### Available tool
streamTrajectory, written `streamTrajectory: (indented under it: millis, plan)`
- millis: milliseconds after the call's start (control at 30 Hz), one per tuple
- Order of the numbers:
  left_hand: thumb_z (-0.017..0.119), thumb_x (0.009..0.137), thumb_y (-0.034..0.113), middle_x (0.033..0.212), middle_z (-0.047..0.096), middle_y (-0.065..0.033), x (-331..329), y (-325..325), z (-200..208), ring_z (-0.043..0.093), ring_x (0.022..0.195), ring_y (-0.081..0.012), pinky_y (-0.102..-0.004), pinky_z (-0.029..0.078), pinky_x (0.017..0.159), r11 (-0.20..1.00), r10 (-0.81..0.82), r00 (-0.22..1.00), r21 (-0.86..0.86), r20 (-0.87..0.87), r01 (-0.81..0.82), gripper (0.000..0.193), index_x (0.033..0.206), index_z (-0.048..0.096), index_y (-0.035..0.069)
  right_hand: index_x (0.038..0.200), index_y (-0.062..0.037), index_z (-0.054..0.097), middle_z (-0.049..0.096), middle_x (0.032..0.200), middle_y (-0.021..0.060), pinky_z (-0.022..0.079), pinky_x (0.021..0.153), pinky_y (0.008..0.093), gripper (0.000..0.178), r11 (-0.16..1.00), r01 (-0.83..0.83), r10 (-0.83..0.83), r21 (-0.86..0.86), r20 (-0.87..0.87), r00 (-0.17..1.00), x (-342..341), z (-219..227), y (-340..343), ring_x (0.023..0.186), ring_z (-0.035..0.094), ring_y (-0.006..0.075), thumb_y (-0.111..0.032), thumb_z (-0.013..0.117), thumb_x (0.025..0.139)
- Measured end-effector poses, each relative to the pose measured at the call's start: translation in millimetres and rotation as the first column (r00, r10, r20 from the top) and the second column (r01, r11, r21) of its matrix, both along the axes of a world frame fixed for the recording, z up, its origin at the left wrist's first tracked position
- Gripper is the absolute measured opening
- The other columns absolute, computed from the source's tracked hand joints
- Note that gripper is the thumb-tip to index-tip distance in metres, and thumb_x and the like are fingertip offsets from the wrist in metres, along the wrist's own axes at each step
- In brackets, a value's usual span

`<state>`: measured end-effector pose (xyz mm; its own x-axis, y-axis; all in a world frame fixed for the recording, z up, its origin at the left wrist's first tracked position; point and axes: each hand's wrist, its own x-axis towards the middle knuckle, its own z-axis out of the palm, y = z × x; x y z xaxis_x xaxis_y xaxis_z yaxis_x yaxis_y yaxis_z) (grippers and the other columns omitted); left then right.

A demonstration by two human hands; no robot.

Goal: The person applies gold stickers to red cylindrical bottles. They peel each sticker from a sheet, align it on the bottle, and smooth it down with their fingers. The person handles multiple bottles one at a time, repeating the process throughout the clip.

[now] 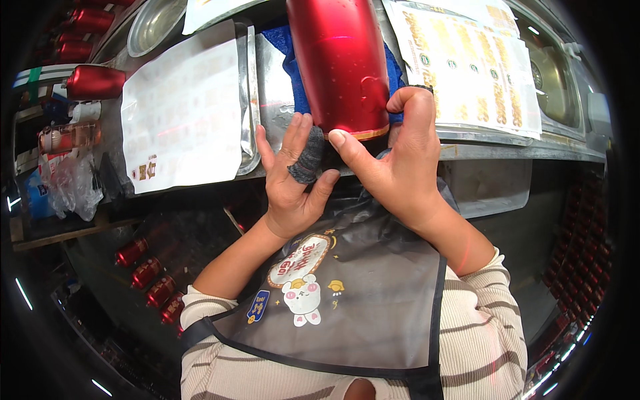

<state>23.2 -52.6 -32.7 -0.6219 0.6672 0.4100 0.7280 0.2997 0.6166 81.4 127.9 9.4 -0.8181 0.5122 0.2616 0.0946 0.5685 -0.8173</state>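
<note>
A large glossy red bottle (pixel 341 67) lies over a blue cloth (pixel 299 100), its near end with an orange rim pointing at me. My left hand (pixel 292 180) is beside the left of that end, fingers stretched and thumb apart, with a dark grey cover on one finger. My right hand (pixel 400 147) is on the other side. Its thumb tip rests at the rim, and its bent index finger, dark-covered at the tip, meets the bottle's right side. The remaining right fingers are partly hidden.
Sheets with gold prints (pixel 467 73) lie at the right, next to a metal basin (pixel 557 80). A white sheet (pixel 183 107) covers a metal tray (pixel 250 140) on the left. More red bottles (pixel 97 83) stand left; a clear plastic bin (pixel 490 190) is under the bench edge.
</note>
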Motion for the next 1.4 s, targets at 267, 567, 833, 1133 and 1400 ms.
streamTrajectory:
  millis: [267, 567, 833, 1133, 1400]
  plan:
    - [0.071, 0.092, 0.025, 0.148, 0.050, -0.0237, 1, 2, 3, 0.044, 0.141, -0.0388, -0.0629, 0.004, 0.118, 1.000, 0.003, 1.000, 0.004, 0.004, -0.003, 0.042, 0.123, 0.066, -0.001, 0.110, -0.0021, 0.044, 0.048, 0.099, 0.0145, 0.051, 0.063, 0.0401, 0.060, 0.993, -0.006, 0.008, -0.119, 0.018, 1.000, 1, -3, 0, 0.077, 0.059, 0.0311, -0.039, 0.080, 0.080]
    - [0.071, 0.092, 0.024, 0.152, 0.043, -0.0260, -1, -4, 6, 0.041, 0.143, -0.0390, -0.0623, -0.002, 0.117, 0.999, 0.000, 1.000, -0.034, 0.030, 0.001, 0.044, 0.127, 0.065, -0.001, 0.111, -0.0015, 0.044, 0.049, 0.098, 0.0149, 0.051, 0.064, 0.0400, 0.065, 0.998, -0.020, 0.018, -0.052, -0.054, 0.998, 3, -5, 1, 0.078, 0.058, 0.0317, -0.040, 0.083, 0.076]
    - [0.071, 0.092, 0.024, 0.154, 0.042, -0.0249, -3, -3, 8, 0.040, 0.144, -0.0391, -0.0620, -0.003, 0.117, 0.998, -0.015, 1.000, -0.058, -0.025, 0.014, 0.040, 0.125, 0.067, 0.001, 0.111, -0.0008, 0.044, 0.049, 0.100, 0.0155, 0.051, 0.064, 0.0408, 0.063, 1.000, 0.010, -0.010, 0.006, -0.007, 1.000, 0, -1, -4, 0.081, 0.058, 0.0321, -0.035, 0.082, 0.074]
    - [0.074, 0.088, 0.024, 0.154, 0.042, -0.0243, -8, 5, 24, 0.039, 0.144, -0.0399, -0.0633, 0.000, 0.117, 0.994, -0.024, 0.990, -0.107, -0.139, 0.009, 0.031, 0.113, 0.073, 0.005, 0.112, 0.0006, 0.045, 0.050, 0.101, 0.0179, 0.050, 0.066, 0.0413, 0.051, 0.995, -0.058, 0.054, -0.075, -0.044, 0.998, 4, -2, 3, 0.084, 0.056, 0.0342, -0.028, 0.076, 0.082]
    - [0.078, 0.083, 0.026, 0.154, 0.040, -0.0258, -13, 14, 42, 0.038, 0.141, -0.0507, -0.0667, 0.005, 0.114, 0.976, -0.050, 0.959, -0.216, -0.277, -0.012, 0.028, 0.106, 0.076, 0.011, 0.112, 0.0011, 0.047, 0.051, 0.101, 0.0195, 0.049, 0.071, 0.0408, 0.037, 0.977, -0.120, 0.107, -0.175, -0.082, 0.991, 8, -5, 8, 0.084, 0.055, 0.0352, -0.015, 0.069, 0.087]
